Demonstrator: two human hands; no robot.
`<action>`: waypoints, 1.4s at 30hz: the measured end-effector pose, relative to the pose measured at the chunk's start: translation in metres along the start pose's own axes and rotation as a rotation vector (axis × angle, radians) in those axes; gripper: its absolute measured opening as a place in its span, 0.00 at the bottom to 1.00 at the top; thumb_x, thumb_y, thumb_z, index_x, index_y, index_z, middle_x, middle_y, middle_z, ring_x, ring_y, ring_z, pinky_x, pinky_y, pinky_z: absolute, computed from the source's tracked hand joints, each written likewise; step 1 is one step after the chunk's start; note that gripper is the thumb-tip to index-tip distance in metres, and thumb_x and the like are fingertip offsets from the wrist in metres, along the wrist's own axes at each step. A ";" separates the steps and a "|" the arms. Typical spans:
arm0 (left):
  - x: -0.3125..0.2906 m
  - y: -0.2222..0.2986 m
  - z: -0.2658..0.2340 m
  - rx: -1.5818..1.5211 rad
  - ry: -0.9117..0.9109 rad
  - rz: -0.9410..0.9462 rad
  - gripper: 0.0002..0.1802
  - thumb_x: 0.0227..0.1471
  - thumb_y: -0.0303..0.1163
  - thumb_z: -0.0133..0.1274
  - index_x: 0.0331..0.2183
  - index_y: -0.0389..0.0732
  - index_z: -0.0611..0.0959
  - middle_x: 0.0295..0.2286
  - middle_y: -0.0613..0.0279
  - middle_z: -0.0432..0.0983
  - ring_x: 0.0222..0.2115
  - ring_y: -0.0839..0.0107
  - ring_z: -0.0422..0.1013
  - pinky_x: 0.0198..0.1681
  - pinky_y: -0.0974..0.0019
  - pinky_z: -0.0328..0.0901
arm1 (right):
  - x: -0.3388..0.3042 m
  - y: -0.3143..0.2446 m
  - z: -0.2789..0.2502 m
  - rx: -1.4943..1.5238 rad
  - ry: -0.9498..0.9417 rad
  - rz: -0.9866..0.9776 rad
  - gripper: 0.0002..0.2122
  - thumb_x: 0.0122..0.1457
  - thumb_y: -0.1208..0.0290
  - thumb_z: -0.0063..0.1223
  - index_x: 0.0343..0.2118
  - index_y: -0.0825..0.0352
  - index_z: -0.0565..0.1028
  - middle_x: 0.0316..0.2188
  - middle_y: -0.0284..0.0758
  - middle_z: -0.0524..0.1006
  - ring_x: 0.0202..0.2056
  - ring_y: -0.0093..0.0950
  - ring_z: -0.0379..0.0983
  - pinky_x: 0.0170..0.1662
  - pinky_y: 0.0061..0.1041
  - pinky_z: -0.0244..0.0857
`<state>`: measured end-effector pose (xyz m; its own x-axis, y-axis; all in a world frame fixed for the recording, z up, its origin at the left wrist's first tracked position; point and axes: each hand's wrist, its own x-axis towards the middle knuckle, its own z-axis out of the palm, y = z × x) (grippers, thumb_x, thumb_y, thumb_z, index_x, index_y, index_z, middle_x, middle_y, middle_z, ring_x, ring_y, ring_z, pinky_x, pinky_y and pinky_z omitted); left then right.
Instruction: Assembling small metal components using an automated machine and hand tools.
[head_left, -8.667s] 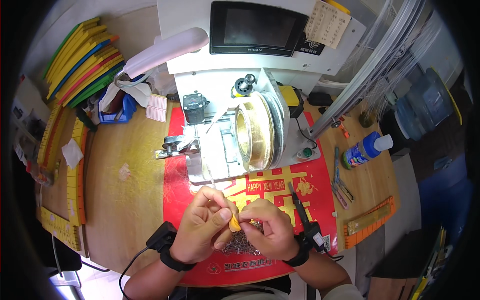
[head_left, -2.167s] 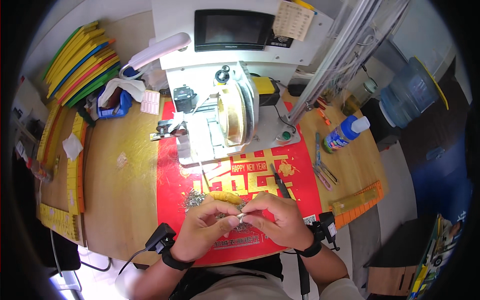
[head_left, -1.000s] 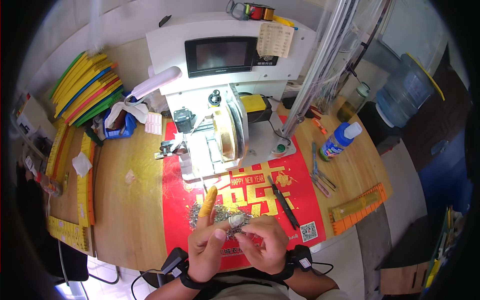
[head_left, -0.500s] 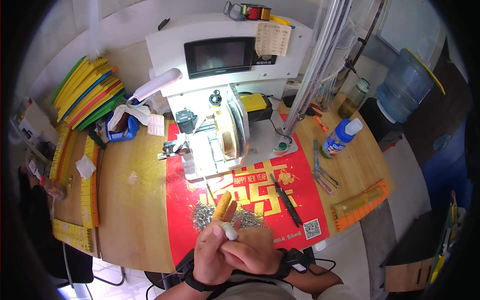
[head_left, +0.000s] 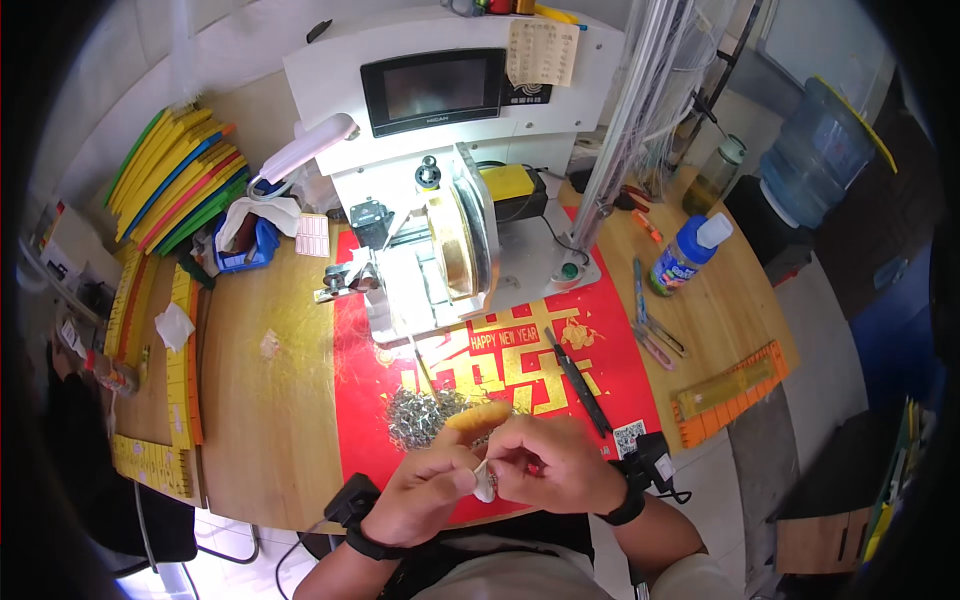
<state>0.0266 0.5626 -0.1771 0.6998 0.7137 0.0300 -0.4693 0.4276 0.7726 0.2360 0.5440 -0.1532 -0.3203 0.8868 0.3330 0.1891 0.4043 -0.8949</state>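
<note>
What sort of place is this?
Probably a small workshop: a white machine with a screen and a gold reel stands on a wooden worktable, with a heap of silvery bits in front.

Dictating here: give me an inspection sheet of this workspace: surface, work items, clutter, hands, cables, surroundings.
Surface: wooden table, red printed sheet on it.
Work items: yellow covering on a left finger; white covering between the hands.
Clutter: silvery heap and slim black tool on the sheet; blue bottle at right.
Hands: right hand pinches the white covering; left hand meets it, grip unclear.
Cables: black cable near the left wrist.
Surroundings: white machine behind; stacked boards, left; water jug, right.
</note>
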 end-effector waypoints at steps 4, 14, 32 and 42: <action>-0.007 0.020 -0.013 0.484 -0.086 -0.035 0.05 0.62 0.31 0.59 0.37 0.41 0.85 0.50 0.56 0.72 0.47 0.72 0.71 0.51 0.65 0.66 | 0.003 0.002 -0.007 -0.028 -0.081 -0.015 0.06 0.59 0.77 0.61 0.37 0.65 0.75 0.24 0.30 0.77 0.20 0.18 0.71 0.23 0.18 0.61; -0.019 0.055 0.000 1.018 -0.394 -0.166 0.15 0.66 0.36 0.52 0.51 0.42 0.82 0.20 0.57 0.78 0.18 0.60 0.73 0.25 0.63 0.68 | -0.011 0.006 0.000 0.498 -0.548 0.447 0.18 0.74 0.55 0.40 0.35 0.66 0.73 0.23 0.30 0.76 0.23 0.18 0.73 0.29 0.22 0.66; -0.025 0.035 0.002 0.452 -0.382 -0.697 0.18 0.69 0.42 0.49 0.38 0.35 0.80 0.18 0.66 0.72 0.15 0.77 0.68 0.18 0.70 0.61 | 0.027 -0.036 0.040 -0.709 -0.283 -0.174 0.24 0.66 0.44 0.50 0.45 0.65 0.73 0.13 0.32 0.72 0.14 0.35 0.73 0.17 0.33 0.62; -0.022 0.025 0.040 0.647 0.257 0.145 0.14 0.57 0.25 0.63 0.44 0.35 0.78 0.32 0.59 0.79 0.29 0.74 0.77 0.27 0.71 0.70 | 0.077 -0.030 0.014 0.274 0.376 -0.233 0.14 0.73 0.58 0.44 0.46 0.67 0.70 0.29 0.39 0.76 0.27 0.25 0.76 0.32 0.27 0.69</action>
<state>0.0214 0.5354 -0.1332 0.4683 0.8806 0.0720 -0.0783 -0.0398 0.9961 0.1928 0.5965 -0.1048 0.0403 0.8200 0.5710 -0.1136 0.5715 -0.8127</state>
